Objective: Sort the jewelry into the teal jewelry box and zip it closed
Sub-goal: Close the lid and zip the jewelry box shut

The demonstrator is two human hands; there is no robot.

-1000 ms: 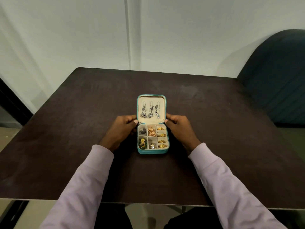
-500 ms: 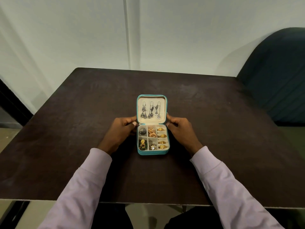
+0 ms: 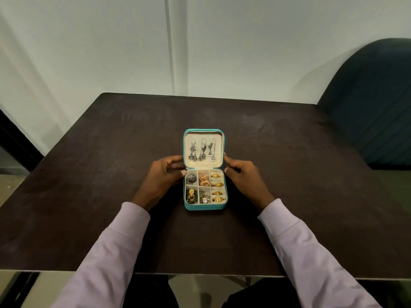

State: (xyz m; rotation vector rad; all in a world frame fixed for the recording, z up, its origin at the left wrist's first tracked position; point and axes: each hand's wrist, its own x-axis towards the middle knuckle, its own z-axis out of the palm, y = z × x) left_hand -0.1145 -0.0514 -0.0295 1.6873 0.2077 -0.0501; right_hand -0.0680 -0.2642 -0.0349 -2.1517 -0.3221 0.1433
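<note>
both arms come in from the bottom corners of the frame, angling inward toward the middle, in pale lilac long sleeves with the cuffs sitting right at the wrists. left hand [image 3: 162, 181] is knuckles up, fingers curled and reaching to the right, thumb lower down with its pale nail showing, so thumb and fingertips sit a little apart like a loose pinch. right hand [image 3: 243, 177] mirrors it, back of the hand up, fingers bent and pointing left, index finger highest, thumb tucked under it. the two hands face each other with a gap between them, wrists roughly level, neither one closed into a fist
</note>
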